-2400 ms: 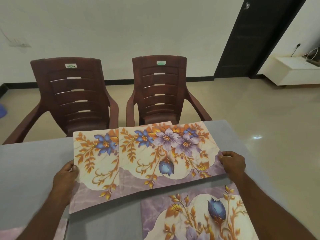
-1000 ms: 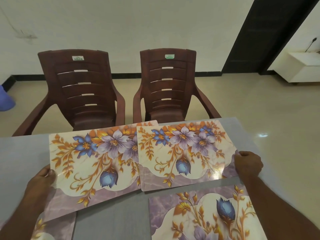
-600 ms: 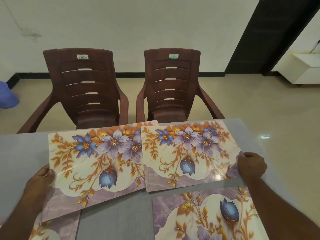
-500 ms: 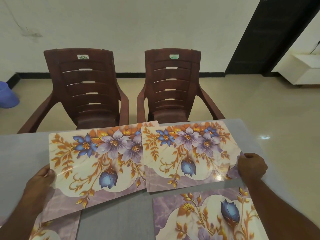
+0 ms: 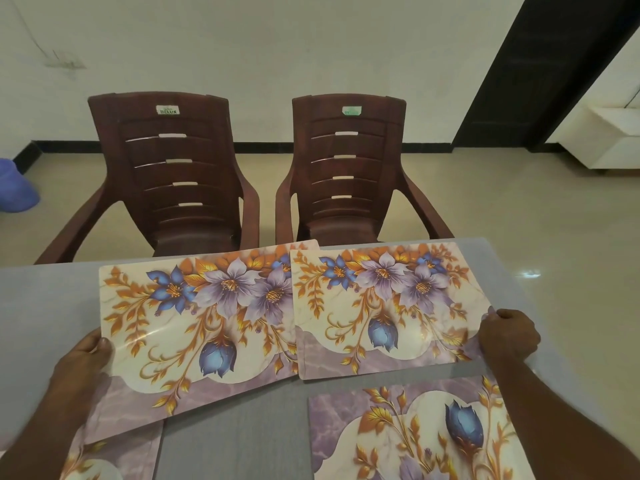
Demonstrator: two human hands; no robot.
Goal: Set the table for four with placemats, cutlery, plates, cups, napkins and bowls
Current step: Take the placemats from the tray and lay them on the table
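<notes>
two dark brown plastic chairs stand side by side in the upper half of the frame, the left chair [image 5: 173, 174] and the right chair [image 5: 349, 168], both pushed up to the far edge of a grey table [image 5: 41, 306]. behind them runs a pale wall with a dark skirting, a dark door [image 5: 540, 71] at the upper right, a white cabinet [image 5: 609, 140] at the right edge and a blue object [image 5: 15, 188] at the left edge, cut off by the frame. nothing lies on top of the mats but the hands.

four placemats show on the table, all with the same print: cream ground, purple and blue flowers, orange leaves and a mauve marbled band. the far left placemat [image 5: 194, 327] lies slightly skewed at centre left, its right edge tucked under the far right placemat [image 5: 384, 306] at centre right. the near right placemat [image 5: 408, 431] sits at the lower right, apart from the one above it. only a corner of the near left placemat [image 5: 114, 459] shows at the lower left, overlapped by the far left one.

the left hand [image 5: 79, 362] holds the left edge of the far left placemat, thumb on top. the right hand [image 5: 509, 337] has its fingers curled around the right edge of the far right placemat.
</notes>
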